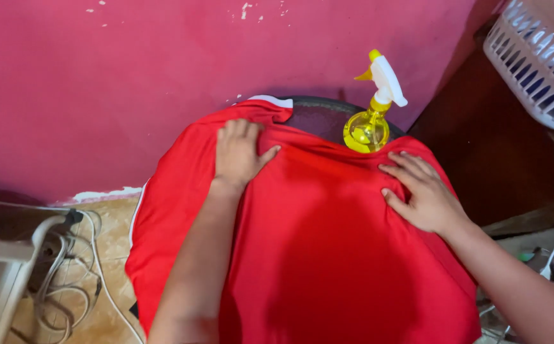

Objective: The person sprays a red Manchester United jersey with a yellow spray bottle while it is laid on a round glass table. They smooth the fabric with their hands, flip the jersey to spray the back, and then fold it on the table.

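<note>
Head view looks straight down on a red shirt (328, 255) draped over a rounded dark board (318, 114), and both hands are flat on the cloth. Left hand (239, 153), at centre-left of the frame, presses palm-down near the collar end, four fingers laid together and pointing toward the top of the frame, thumb swung out to the right. Right hand (420, 194), at centre-right, lies palm-down too, fingers slightly spread and angled toward the upper left; neither hand pinches anything. The shirt's long axis runs from the white-trimmed collar (270, 100) at the top centre down to the bottom edge of the frame, so the fabric stretches away below and between the two wrists. Just above the right fingertips stands a yellow spray bottle (367, 127) with a white trigger head, upright on the board and close to that hand, farther from the left one. A pink wall (130, 76) fills the upper frame, a white laundry basket (538, 64) sits upper right, and white cables (73, 280) coil at lower left.
</note>
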